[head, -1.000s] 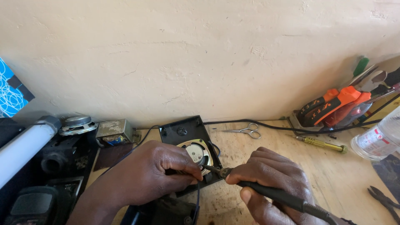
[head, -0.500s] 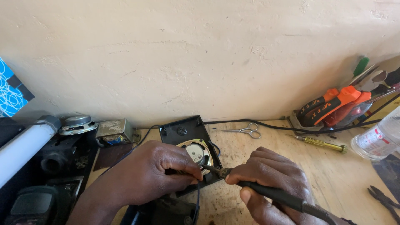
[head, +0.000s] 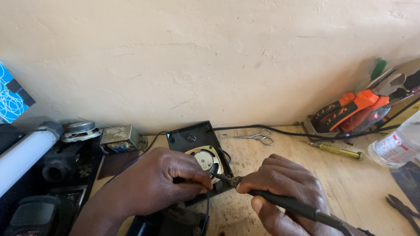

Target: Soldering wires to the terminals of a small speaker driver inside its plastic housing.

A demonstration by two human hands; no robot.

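A black plastic panel [head: 192, 135] with a small round speaker [head: 206, 160] mounted in it lies on the wooden bench. My left hand [head: 159, 183] rests on the panel's near side, fingers pinched on a thin dark wire beside the speaker. My right hand [head: 284, 185] grips a black-handled soldering iron [head: 288, 203]. The iron's tip [head: 218, 177] points left and meets the speaker's rim just by my left fingertips. The iron's cable runs off toward the lower right.
Small scissors [head: 258, 137] and a yellow-handled screwdriver [head: 337, 150] lie behind my right hand. Orange-handled tools [head: 350, 111] lean at the back right by a clear bottle [head: 396, 144]. Pliers [head: 402, 209] lie at right. A white tube [head: 22, 155], a loose speaker [head: 81, 130] and dark electronics sit left.
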